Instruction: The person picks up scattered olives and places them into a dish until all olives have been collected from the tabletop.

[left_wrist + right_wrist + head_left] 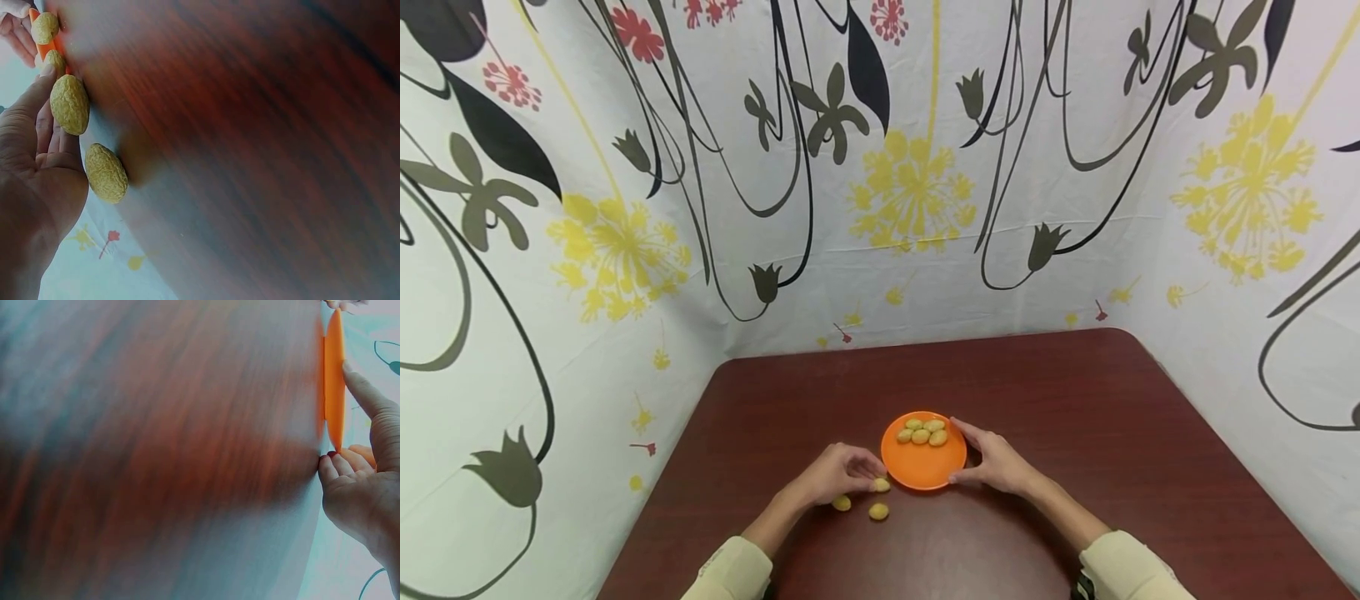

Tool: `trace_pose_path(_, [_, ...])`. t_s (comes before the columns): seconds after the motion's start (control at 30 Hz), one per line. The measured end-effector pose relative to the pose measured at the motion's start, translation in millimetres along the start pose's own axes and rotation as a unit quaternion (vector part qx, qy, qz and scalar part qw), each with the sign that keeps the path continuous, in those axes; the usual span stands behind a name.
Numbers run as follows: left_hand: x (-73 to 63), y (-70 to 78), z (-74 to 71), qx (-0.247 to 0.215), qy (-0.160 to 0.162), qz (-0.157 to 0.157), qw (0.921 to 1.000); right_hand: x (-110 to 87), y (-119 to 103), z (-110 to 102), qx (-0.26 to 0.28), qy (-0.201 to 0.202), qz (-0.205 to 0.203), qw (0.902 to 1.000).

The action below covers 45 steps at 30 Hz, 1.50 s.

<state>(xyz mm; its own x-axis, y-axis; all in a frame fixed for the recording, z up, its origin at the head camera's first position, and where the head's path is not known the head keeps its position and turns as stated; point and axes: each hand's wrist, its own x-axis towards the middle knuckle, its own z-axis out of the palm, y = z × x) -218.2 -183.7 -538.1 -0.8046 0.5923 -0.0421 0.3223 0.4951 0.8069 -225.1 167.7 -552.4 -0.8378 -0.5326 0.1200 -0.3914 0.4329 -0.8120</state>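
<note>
My left hand (842, 472) pinches a wrinkled yellow dried fruit (882, 484) between thumb and fingertips, just off the lower left rim of an orange plate (917, 468). Two more loose fruits lie on the table by this hand, one (842, 502) below the wrist and one (878, 512) to its right; both look large in the left wrist view, the nearer fruit (106, 173) beside the palm. Several like fruits (921, 436) sit together in rows on the plate's far half. My right hand (996, 462) holds the plate's right rim, thumb and fingers spread along it.
A dark red-brown wooden table (1045, 400) with rounded far corners lies under everything. White cloth (910, 300) printed with flowers and stems hangs behind it and on both sides.
</note>
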Motion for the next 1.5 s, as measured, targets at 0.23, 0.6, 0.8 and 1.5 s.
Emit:
trace_pose_path(0.23, [-1.2,1.1,-2.6,-0.008,-0.001,0.004,1.0,-0.3,-0.7,-1.0,-0.003,-0.002,-0.002,1.0])
trace_pose_path(0.6, [6.7,10.4,-19.9,0.02,0.012,0.019,0.9995,1.3,-3.8,-4.3,-0.01,0.0,-0.007,0.9999])
trace_pose_path(0.8, [12.3,13.9,-23.8,0.032,0.028,0.022,0.9989,1.5,-2.9,-3.3,-0.01,0.001,-0.008,0.9999])
trace_pose_path(1.5, [29.0,14.2,-14.2,0.047,0.07,-0.003,0.9964,-1.8,0.1,-0.7,-0.005,0.004,-0.007,1.0])
